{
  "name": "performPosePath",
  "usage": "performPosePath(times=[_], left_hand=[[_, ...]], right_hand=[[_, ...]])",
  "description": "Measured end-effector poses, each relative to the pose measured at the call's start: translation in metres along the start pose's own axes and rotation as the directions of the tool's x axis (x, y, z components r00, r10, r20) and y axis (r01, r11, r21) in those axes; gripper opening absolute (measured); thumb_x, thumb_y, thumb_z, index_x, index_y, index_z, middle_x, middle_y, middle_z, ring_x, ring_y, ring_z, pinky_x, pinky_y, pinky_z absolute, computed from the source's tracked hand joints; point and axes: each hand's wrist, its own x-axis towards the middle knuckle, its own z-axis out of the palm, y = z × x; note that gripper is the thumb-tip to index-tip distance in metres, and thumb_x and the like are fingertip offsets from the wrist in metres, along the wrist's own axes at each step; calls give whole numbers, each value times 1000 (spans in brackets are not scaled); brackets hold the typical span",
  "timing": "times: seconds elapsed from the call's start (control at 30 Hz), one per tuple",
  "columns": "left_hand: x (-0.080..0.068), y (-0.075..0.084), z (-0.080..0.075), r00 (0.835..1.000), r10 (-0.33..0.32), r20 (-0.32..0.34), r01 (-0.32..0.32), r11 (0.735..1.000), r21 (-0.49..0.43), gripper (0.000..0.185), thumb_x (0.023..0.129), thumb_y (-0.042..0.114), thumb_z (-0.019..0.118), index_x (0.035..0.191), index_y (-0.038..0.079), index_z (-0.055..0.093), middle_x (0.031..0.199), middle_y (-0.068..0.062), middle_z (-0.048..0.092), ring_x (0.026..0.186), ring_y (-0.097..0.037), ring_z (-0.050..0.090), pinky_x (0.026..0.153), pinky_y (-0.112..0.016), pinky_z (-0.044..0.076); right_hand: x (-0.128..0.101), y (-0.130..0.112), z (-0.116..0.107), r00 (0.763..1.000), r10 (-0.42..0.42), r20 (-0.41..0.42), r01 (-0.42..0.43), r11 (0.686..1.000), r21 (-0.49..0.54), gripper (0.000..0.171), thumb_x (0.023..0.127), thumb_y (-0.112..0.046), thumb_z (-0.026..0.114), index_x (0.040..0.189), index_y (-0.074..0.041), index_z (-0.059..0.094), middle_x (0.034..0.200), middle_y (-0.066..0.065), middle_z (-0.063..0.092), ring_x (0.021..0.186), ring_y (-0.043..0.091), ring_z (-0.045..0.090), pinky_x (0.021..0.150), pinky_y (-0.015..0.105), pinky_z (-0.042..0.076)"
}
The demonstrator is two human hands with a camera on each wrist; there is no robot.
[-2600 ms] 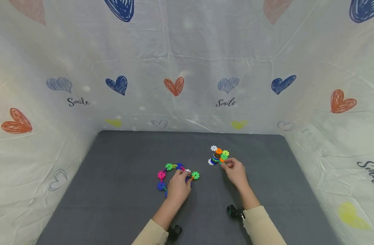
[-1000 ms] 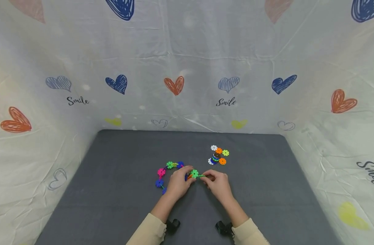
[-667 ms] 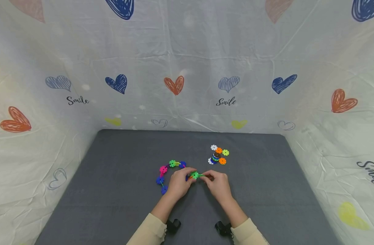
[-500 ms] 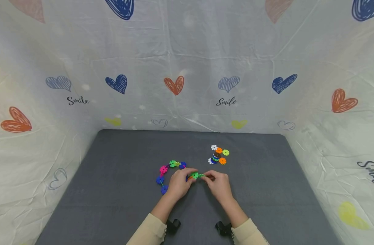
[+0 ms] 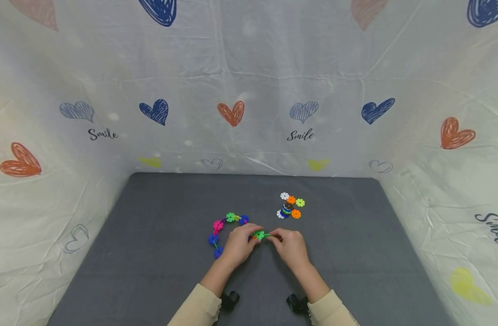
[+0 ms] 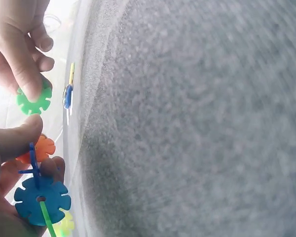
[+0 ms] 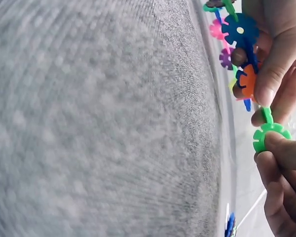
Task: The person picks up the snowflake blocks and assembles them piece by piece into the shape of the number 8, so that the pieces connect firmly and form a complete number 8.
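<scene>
Head view shows both hands meeting over the mat (image 5: 151,253), working on a chain (image 5: 222,226) of interlocking plastic discs. The left hand (image 5: 240,244) pinches the chain's near end, thumb and fingers curled round an orange disc (image 6: 39,148) and a blue disc (image 6: 42,200). The right hand (image 5: 291,246) pinches a green disc (image 5: 260,235) between thumb and forefinger, just off the left fingertips. In the right wrist view that green disc (image 7: 270,136) appears to meet the thin edge of another green piece at the chain's end; whether it is fully seated I cannot tell. This looks like the joining step, and the next move would call for lining notch to notch and pressing the two together while the left hand steadies the chain.

Beyond the right hand, a little apart, lies a small pile (image 5: 290,207) of spare discs. The rest of the chain curls away beyond and left of the left hand. Nothing lies between the hands and the pile.
</scene>
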Motion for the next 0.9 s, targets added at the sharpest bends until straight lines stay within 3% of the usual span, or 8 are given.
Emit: performPosePath(times=[0.4,0.57,0.67,0.8,0.9], left_hand=[[0,4,-6,999,52,-7,-52,996,69,30,89,17,77,119,13,74,121,-3,72,105,-27,66,93,-49,52],[0,5,-7,999,33,-15,-33,999,37,31,89,18,77,120,14,73,122,-3,72,108,-28,67,95,-50,51],[0,5,-7,1000,19,-15,-19,1000,2,31,90,19,77,121,14,73,122,-3,72,111,-27,67,97,-50,51],[0,3,-5,1000,7,-10,-7,1000,-28,32,89,19,77,121,15,73,121,-3,72,113,-25,67,98,-48,52],[1,2,-5,1000,-16,0,16,998,-62,32,90,20,77,121,16,73,121,-3,72,113,-23,68,96,-45,54]], right_hand=[[0,0,-2,996,-75,-42,73,996,-56,12,76,-20,89,80,-15,79,72,-2,74,55,9,61,55,29,51],[1,3,-2,999,24,-37,-19,992,124,10,78,-16,87,82,-11,79,71,-1,74,57,5,64,55,23,53],[2,4,-2,996,88,-9,-83,965,248,7,80,-13,85,83,-11,79,71,-1,74,57,2,65,54,20,53],[3,5,-4,991,126,44,-133,936,327,5,82,-13,83,85,-12,79,72,-1,74,58,4,66,54,21,54],[3,7,-4,977,185,106,-212,885,414,4,84,-14,82,87,-11,80,75,0,75,61,12,70,56,23,55]])
